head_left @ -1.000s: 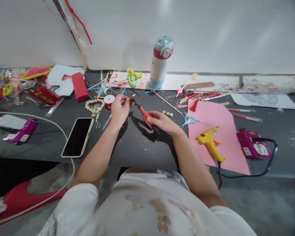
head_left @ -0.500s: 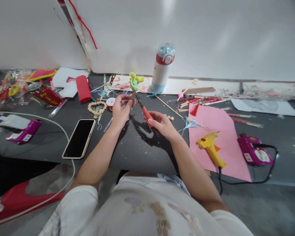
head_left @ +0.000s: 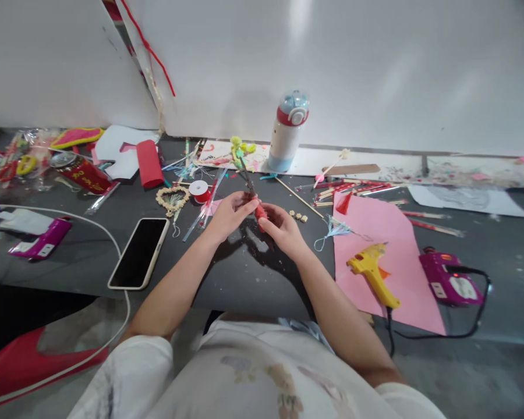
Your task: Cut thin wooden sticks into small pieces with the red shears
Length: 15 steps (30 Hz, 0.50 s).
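My right hand (head_left: 283, 230) is closed around the red handle of a slim tool (head_left: 258, 213). The tool's long, narrow dark end points away from me, and my fingers partly hide the handle, so its exact kind is unclear. My left hand (head_left: 230, 216) is closed at the upper part of the same handle, its fingertips meeting those of the right hand. Past the tool's tip lies a yellow-green fuzzy craft piece (head_left: 236, 143). Left of my left hand are a white-and-red ribbon spool (head_left: 199, 190) and a heart-shaped beaded ring (head_left: 173, 199).
A phone (head_left: 140, 253) lies at left, near a red can (head_left: 85, 174). A bottle (head_left: 288, 134) stands at the back. On pink paper (head_left: 402, 262) rests a yellow glue gun (head_left: 373, 270), its cord running right by a purple power box (head_left: 449, 279). Small beads (head_left: 298, 216) lie beyond my right hand.
My left hand has moved right and closed onto the tool's handle beside the right hand; before, it was apart. The whole view has shifted slightly.
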Motion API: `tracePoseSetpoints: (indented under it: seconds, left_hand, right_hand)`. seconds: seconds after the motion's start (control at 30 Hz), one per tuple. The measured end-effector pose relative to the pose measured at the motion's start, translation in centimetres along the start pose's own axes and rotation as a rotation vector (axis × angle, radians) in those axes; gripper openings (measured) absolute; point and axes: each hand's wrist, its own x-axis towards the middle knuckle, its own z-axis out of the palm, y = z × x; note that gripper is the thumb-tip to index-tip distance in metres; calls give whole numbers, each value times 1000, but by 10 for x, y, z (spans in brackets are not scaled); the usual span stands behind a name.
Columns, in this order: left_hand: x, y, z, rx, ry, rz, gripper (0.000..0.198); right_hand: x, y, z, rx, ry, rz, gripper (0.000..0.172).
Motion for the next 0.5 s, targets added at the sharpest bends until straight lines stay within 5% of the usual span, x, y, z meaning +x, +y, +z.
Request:
tracePoseSetpoints:
  seconds: [0.3, 0.5]
  left_hand:
    - [1, -7, 0, 17, 0, 37, 50]
    - [0, -9, 6, 5, 86, 4, 55]
  right_hand:
    - [-2, -5, 3, 41, -16, 72, 59]
    - [-5, -9, -1, -141, -145, 148, 51]
